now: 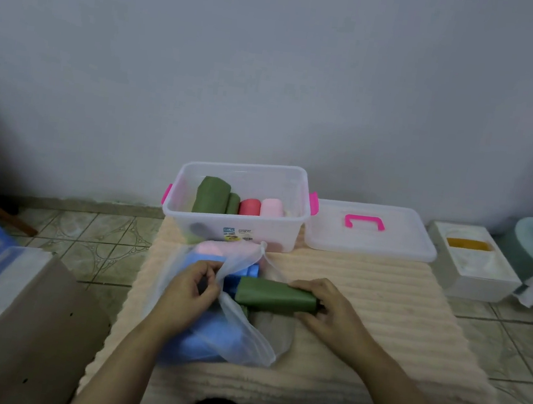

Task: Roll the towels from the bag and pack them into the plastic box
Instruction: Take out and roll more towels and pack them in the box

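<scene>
A clear mesh bag [235, 335] lies on the beige mat [364, 294] in front of me, with blue towels [204, 342] and a pink one inside. My left hand [190, 288] pinches the bag's upper edge. My right hand [323, 306] grips a folded green towel [275, 297], half out of the bag's mouth. Behind the bag stands the clear plastic box [235, 228] with pink latches. It holds two green rolls [212, 195], a red roll [249, 207] and a pink roll [272, 207].
The box's lid [387, 243] with a pink handle lies to the right of the box. A white foam box [475, 271] sits farther right. A cardboard box [17, 332] and blue packs stand at my left. Tiled floor surrounds the mat; a wall is behind.
</scene>
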